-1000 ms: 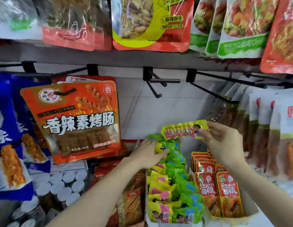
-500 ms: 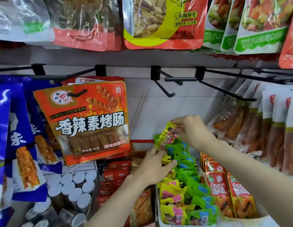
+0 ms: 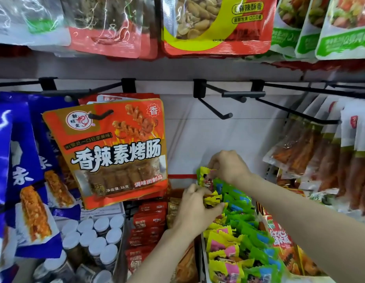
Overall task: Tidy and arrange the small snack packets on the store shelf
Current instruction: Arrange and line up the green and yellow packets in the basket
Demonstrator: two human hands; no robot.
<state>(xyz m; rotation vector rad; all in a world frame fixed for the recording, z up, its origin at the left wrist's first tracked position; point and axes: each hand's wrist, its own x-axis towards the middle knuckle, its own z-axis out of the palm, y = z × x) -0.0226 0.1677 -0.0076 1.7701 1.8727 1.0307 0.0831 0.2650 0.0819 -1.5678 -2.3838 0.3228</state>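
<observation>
Two rows of small snack packets, yellow-pink (image 3: 222, 248) on the left and green-blue (image 3: 251, 227) on the right, stand in a white display box (image 3: 204, 268) on the shelf. My right hand (image 3: 228, 166) pinches one yellow packet (image 3: 205, 176) upright at the far end of the rows. My left hand (image 3: 196, 209) grips the top of a yellow packet (image 3: 213, 200) in the left row, just in front of it.
A large orange pouch (image 3: 114, 152) hangs on a hook at left, with blue pouches (image 3: 24, 160) beside it. Bare black hooks (image 3: 216, 107) jut out above the box. White-capped jars (image 3: 91, 235), red packets (image 3: 149, 221) and orange packets (image 3: 283, 244) flank the box.
My right hand brought the yellow packet from up in the air down to the back of the rows. My left hand closed on a yellow packet in the left row. The view shifted closer.
</observation>
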